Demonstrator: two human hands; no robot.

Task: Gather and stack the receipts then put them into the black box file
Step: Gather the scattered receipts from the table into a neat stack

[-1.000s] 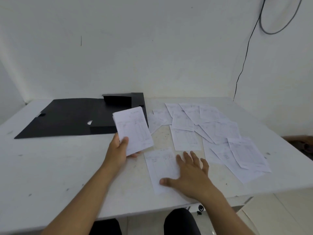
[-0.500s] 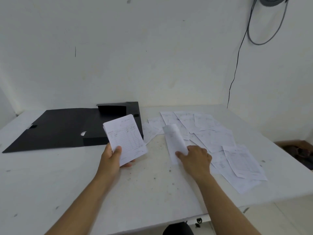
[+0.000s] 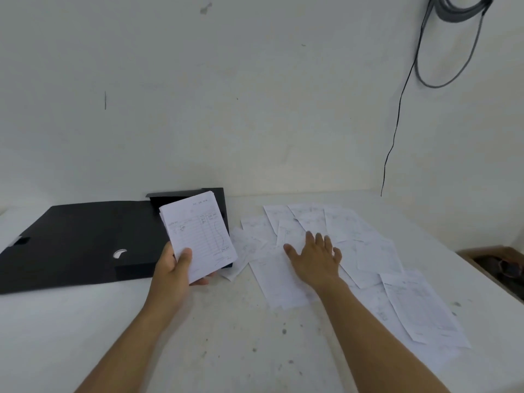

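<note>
1. Clamped between thumb and fingers, the left hand (image 3: 173,268) held the stack of receipts (image 3: 200,236) by its lower corner, above the open black box file (image 3: 79,245).
2. Right hand (image 3: 314,258) lay spread flat, gripping nothing, on loose receipts (image 3: 368,251) across the desk (image 3: 226,350).
3. Such thin, limp sheets probably needed sliding before pinching an edge.

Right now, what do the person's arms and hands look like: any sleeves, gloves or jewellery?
Both arms are bare as far up as the head view shows, with no sleeve edge in sight. The left hand and the right hand wear no gloves, and I see no watch, ring or wristband on either.
</note>
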